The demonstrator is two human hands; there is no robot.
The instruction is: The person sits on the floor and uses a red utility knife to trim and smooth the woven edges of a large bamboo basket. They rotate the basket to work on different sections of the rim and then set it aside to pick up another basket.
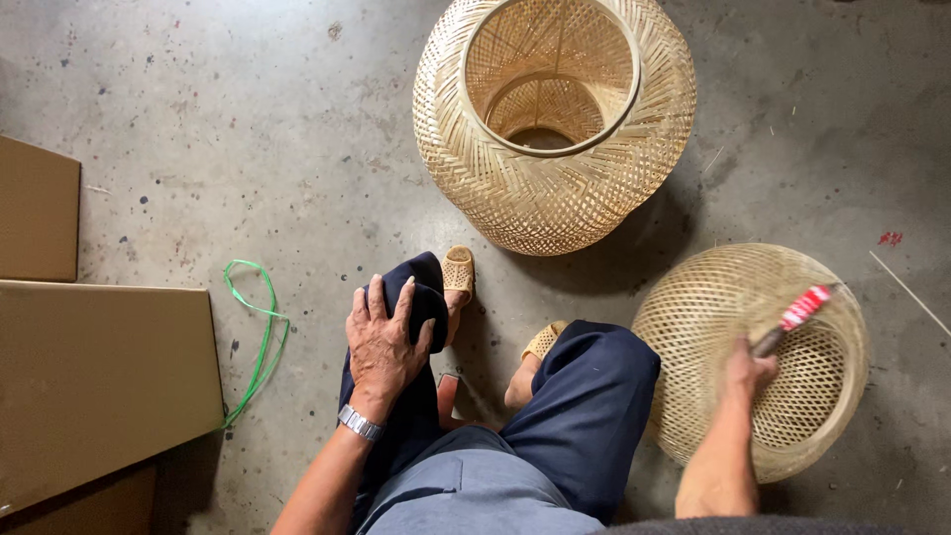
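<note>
My left hand [384, 337] rests flat on my left knee, fingers spread, a metal watch on the wrist. My right hand [748, 372] grips a tool with a dark shaft and red-and-white handle [800, 311], held over a small round woven bamboo basket [693, 307] lying on the floor at my right. A larger woven bamboo basket [555, 188], bulbous with an open ring mouth, stands on the concrete in front of my feet.
Flat brown cardboard pieces [99, 367] lie at the left, another [38, 208] behind them. A green plastic strap loop [260, 327] lies beside the cardboard. My sandalled feet [458, 272] rest on the speckled concrete floor [248, 119]. A thin bamboo sliver [906, 289] lies at far right.
</note>
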